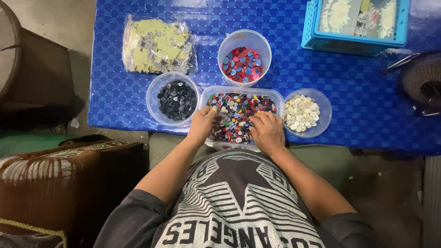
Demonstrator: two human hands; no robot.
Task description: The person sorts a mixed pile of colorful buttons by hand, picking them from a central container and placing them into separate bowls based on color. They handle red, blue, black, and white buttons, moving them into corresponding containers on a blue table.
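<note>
A clear rectangular tub point(280, 94) full of mixed coloured buttons sits at the near edge of the blue checked table point(358, 101). My left hand point(202, 125) rests in its left end, fingers curled down among the buttons. My right hand point(267, 131) lies palm down over its right part, fingers in the buttons. Whether either hand holds a button is hidden. To the left stands a round tub of dark buttons point(176, 99), to the right a round tub of white buttons point(302, 113), behind a tall cup of red and blue buttons point(243, 64).
A clear bag of pale green cut pieces point(157, 46) lies at the back left. A light blue basket point(353, 23) stands at the back right, a fan point(422, 82) at the right edge. A brown cushioned seat point(69, 183) is left of my body.
</note>
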